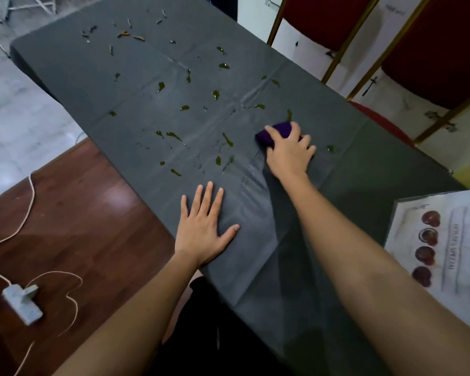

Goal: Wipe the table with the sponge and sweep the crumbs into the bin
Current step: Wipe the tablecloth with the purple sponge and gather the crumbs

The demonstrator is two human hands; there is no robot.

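Observation:
A long table (98,77) covered with a dark grey cloth runs away from me. Several yellow-green spill spots (174,136) and small crumbs (132,36) lie scattered over its middle and far end. My right hand (289,153) presses down on a purple sponge (276,131) at the right side of the table, fingers curled over it. My left hand (205,229) rests flat on the cloth near the front edge, fingers spread, holding nothing. No bin is in view.
A printed sheet with round dark pictures (442,245) lies at the near right. Red chairs with gold frames (337,58) stand along the right side. On the wooden floor at left lies a white power strip (22,303) with its cord.

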